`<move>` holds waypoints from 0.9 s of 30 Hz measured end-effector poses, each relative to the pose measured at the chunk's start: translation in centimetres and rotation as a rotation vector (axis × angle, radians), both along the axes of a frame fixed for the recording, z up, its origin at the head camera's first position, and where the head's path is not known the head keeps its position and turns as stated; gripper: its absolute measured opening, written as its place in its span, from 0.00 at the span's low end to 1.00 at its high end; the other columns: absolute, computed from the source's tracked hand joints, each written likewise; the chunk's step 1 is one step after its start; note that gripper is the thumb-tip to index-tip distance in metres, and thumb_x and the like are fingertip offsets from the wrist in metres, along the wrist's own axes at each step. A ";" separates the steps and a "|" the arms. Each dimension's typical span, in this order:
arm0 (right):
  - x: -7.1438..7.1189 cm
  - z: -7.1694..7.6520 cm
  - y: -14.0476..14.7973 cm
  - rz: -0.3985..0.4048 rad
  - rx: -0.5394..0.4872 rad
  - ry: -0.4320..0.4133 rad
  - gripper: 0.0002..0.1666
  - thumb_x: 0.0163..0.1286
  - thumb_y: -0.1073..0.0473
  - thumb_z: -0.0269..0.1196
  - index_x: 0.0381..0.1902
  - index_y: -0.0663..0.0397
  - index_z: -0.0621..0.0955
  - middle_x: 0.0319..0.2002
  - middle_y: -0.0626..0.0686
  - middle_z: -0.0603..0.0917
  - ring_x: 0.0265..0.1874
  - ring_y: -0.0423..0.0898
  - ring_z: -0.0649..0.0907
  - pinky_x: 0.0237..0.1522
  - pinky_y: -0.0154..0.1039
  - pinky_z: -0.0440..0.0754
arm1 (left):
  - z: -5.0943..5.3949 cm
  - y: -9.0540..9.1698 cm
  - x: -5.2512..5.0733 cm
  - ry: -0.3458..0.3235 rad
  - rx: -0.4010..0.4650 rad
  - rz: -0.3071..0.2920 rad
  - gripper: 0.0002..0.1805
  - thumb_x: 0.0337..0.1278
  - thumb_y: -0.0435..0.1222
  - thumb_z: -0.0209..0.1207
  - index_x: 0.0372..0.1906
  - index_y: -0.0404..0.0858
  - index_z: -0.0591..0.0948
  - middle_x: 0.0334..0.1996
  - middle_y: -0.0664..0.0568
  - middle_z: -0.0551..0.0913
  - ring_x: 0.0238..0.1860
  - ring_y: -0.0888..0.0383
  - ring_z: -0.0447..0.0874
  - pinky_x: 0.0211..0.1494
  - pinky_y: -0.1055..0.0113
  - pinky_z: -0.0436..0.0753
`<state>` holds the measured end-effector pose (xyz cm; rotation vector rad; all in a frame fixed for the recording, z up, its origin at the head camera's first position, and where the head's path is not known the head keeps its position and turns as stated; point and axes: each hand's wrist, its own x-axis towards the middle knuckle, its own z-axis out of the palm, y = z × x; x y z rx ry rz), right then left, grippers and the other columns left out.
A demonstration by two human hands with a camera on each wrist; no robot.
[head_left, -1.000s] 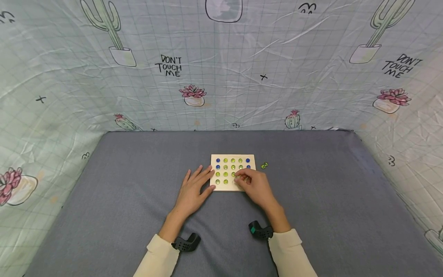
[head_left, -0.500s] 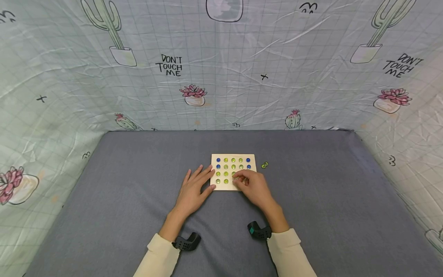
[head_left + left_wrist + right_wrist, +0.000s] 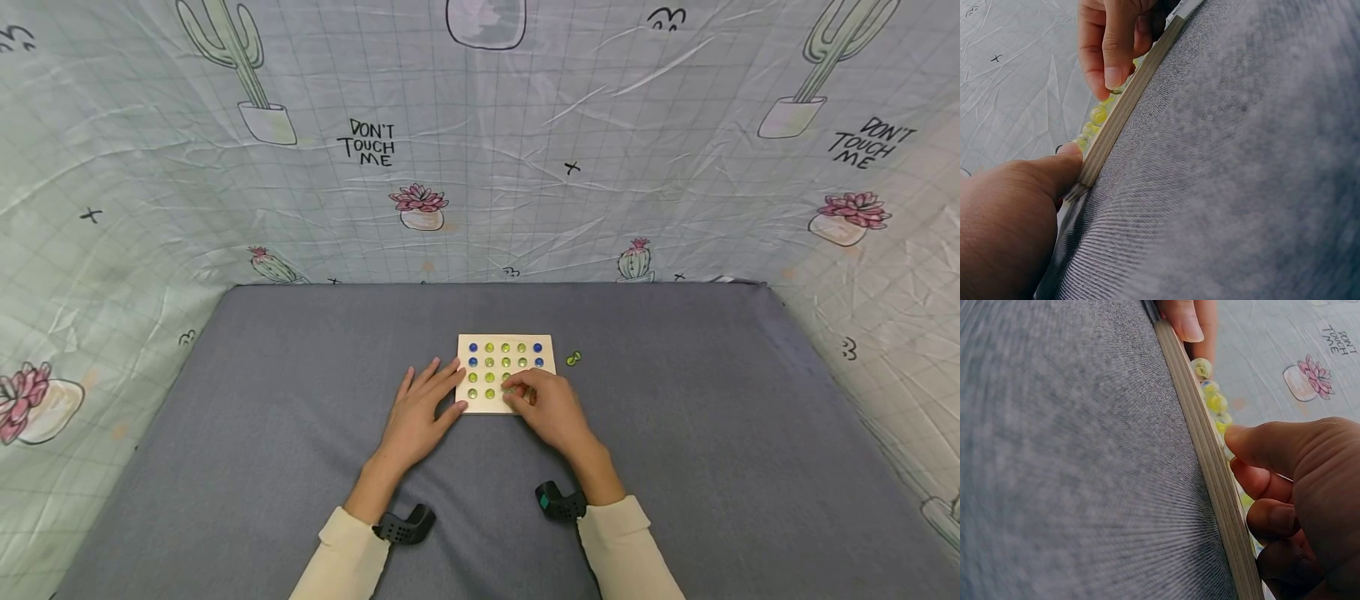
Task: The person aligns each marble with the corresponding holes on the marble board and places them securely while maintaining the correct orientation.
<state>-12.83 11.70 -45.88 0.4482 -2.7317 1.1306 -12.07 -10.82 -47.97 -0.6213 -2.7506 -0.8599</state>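
A pale wooden board [image 3: 480,407] lies on the grey cloth, set with rows of glass marbles. Most marbles are yellow-green, such as this marble [image 3: 490,377]; several at the far corners are blue, such as this blue marble [image 3: 473,362]. My left hand [image 3: 415,417] rests at the board's left edge, fingers spread, thumb touching the near left corner. Over the nearest row, my right hand [image 3: 551,408] pinches a marble [image 3: 1116,91] between thumb and index finger, mostly covered by the fingertips. That hand hides the board's near right part.
Two small green marbles [image 3: 573,358] lie on the cloth [image 3: 675,417] just right of the board. A printed fabric backdrop [image 3: 480,167] rises behind and at both sides. A black wrist device [image 3: 405,525] sits on the left wrist, and a similar wrist device [image 3: 561,502] on the right.
My right hand has shifted slightly left over the nearest row, its fingertips now covering the third marble position. My left hand stays in place.
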 end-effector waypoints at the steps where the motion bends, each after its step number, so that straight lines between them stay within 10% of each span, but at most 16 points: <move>1: 0.0 0.0 0.0 0.000 0.006 0.001 0.05 0.59 0.60 0.71 0.35 0.50 0.87 0.24 0.40 0.77 0.18 0.36 0.70 0.19 0.34 0.69 | 0.0 0.0 0.0 0.001 0.000 0.000 0.28 0.63 0.46 0.59 0.66 0.43 0.73 0.67 0.52 0.69 0.70 0.47 0.58 0.73 0.45 0.47; 27: 0.0 -0.2 0.0 0.003 0.031 0.000 0.07 0.58 0.59 0.71 0.37 0.49 0.86 0.23 0.39 0.75 0.18 0.36 0.69 0.19 0.35 0.68 | -0.2 0.0 0.0 0.005 0.004 -0.002 0.28 0.64 0.47 0.59 0.67 0.44 0.73 0.67 0.52 0.69 0.70 0.48 0.58 0.73 0.46 0.46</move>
